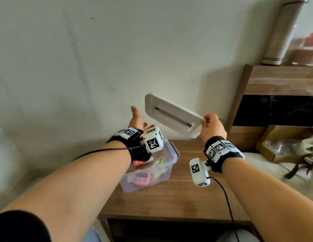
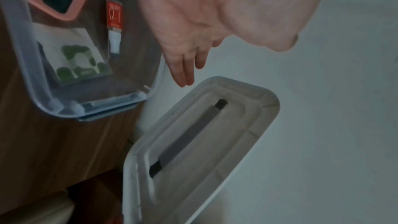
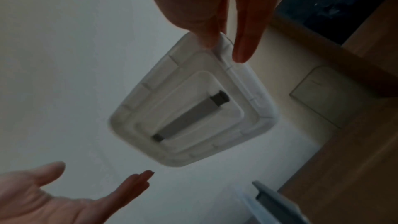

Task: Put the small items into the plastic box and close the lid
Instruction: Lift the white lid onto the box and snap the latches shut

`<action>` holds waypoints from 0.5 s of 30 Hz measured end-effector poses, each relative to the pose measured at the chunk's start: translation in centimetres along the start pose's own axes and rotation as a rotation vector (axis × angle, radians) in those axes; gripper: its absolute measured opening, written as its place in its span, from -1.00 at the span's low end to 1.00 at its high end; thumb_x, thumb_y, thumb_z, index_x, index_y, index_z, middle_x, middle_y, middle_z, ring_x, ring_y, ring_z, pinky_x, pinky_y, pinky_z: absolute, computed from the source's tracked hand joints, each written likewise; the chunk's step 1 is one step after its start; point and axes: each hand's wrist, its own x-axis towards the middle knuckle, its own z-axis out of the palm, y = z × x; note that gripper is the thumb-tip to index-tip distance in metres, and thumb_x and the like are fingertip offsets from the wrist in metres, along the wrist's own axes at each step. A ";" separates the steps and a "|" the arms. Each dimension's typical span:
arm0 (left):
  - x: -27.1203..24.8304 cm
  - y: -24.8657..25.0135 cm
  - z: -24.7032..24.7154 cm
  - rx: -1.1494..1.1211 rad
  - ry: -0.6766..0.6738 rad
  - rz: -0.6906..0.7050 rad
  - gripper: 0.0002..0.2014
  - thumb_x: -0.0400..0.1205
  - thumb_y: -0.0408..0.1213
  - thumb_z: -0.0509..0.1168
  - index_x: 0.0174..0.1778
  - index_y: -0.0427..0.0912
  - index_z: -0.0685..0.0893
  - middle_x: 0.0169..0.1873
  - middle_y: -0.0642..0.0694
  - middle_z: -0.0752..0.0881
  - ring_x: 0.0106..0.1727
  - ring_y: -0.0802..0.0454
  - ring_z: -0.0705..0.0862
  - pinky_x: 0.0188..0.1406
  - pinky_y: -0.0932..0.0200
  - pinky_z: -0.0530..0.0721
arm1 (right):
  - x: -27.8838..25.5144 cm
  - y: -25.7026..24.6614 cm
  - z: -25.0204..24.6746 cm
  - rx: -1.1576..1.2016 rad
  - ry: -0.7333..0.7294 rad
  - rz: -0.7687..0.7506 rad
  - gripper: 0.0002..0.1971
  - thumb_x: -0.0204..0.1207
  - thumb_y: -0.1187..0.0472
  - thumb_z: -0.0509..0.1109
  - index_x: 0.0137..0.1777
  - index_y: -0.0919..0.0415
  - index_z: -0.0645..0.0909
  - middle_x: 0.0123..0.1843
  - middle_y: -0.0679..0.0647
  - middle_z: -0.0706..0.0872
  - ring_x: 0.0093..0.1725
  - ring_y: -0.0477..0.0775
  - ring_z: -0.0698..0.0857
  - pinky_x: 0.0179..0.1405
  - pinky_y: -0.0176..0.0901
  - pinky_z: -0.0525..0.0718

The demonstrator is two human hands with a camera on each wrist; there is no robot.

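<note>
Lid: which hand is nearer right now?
Right. The right hand pinches the lid at its near end, holding it tilted in the air. The left hand is open, palm up, just short of the lid's far end, not touching it.

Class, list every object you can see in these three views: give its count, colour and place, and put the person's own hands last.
Plastic box: one, clear, open, on the wooden table's left part.
Lid: one, translucent white with a grey handle bar, held tilted in the air above the table.
Timer: one, pink, inside the box.
Packet: one, white and green, inside the box.
Red item: one, inside the box; kind unclear.
Wooden table: one, brown.
Cardboard box: one, brown, at the right.
Rolled mat: one, beige, upper right.
Left hand: open, palm up, near the lid.
Right hand: pinches the lid's edge.
</note>
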 end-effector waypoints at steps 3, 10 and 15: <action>-0.3 1.2 -3.4 0.000 0.078 0.019 -0.03 0.40 0.58 -0.08 0.04 -0.39 0.54 -0.09 -0.17 0.70 -0.16 -0.16 0.75 -0.26 0.09 0.64 | -0.5 -0.9 1.6 0.094 -0.029 -0.075 -0.79 0.61 0.39 0.18 0.14 0.18 0.55 0.15 0.17 0.75 0.04 0.25 0.68 -0.06 -0.20 0.49; -0.5 0.5 -10.1 0.941 0.323 0.212 -0.61 0.73 -0.29 0.13 0.46 -0.33 0.57 0.46 -0.28 0.59 0.47 -0.21 0.57 0.29 0.12 0.55 | -2.9 -2.0 6.1 0.157 -0.230 -0.111 -0.55 0.42 0.66 0.08 0.07 0.21 0.62 0.19 0.13 0.73 0.01 0.10 0.63 0.07 -0.26 0.51; 1.2 -2.9 -13.1 0.988 0.335 0.123 -0.59 0.68 -0.37 0.14 0.45 -0.40 0.54 0.41 -0.36 0.60 0.42 -0.27 0.61 0.23 0.01 0.65 | -4.2 -1.1 8.3 0.052 -0.378 -0.025 -0.67 0.54 0.47 0.13 0.08 0.16 0.66 0.18 0.19 0.74 -0.01 0.13 0.61 0.04 -0.17 0.57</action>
